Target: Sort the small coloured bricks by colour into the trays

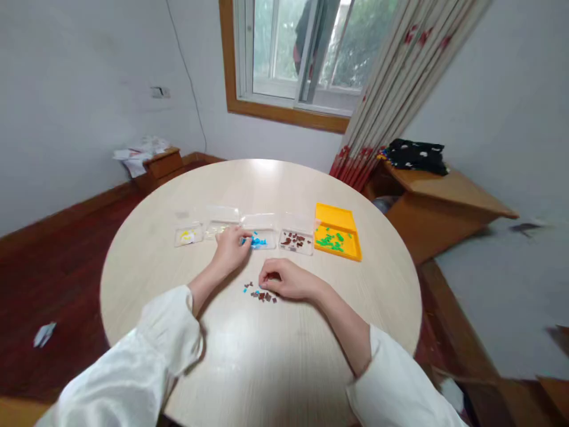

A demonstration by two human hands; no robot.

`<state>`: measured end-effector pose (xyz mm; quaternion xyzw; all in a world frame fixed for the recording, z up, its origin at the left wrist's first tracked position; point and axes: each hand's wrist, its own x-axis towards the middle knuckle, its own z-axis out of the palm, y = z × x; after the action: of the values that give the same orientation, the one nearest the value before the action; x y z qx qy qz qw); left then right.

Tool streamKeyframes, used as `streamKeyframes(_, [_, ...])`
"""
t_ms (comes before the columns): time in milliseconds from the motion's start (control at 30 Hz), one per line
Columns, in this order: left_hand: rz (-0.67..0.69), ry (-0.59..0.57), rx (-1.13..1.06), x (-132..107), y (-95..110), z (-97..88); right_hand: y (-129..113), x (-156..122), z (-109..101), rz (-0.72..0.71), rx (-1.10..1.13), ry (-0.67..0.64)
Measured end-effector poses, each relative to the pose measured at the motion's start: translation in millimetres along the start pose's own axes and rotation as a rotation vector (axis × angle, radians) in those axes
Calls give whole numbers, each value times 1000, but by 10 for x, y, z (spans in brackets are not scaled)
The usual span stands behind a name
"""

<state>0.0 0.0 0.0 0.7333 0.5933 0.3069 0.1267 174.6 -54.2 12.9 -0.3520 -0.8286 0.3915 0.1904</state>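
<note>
My left hand (233, 247) rests at the left side of a clear box (271, 245) of small blue pieces (258, 241). Its fingers curl together over that edge, and whatever lies between them is hidden. Nearer to me, my right hand (287, 279) has thumb and forefinger pinched low over the table, with a small blue piece (261, 287) showing at the tips. Beside and below those fingertips lies a loose scatter of small brown pieces (267, 297), with a few blue bits among them.
A lidded clear box with brown pieces (295, 240) stands to the right, then an open yellow case (351, 256) holding green pieces (331, 241). Leftward are a clear box with pale pieces (212, 231) and one with yellow pieces (187, 236). All stand on a round table (275, 362).
</note>
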Motion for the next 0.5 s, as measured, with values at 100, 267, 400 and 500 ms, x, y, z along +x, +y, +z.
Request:
streamKeyframes(100, [6, 12, -8, -18, -17, 4, -10, 2, 17, 35, 26, 9])
streamKeyframes(267, [26, 25, -34, -18, -44, 19, -19, 6, 25, 100, 82, 15])
streamKeyframes(400, [25, 36, -38, -12, -51, 29, -23, 8, 27, 120, 105, 22])
streamKeyframes(500, [25, 47, -45, -12, -52, 32, -27, 6, 28, 119, 106, 19])
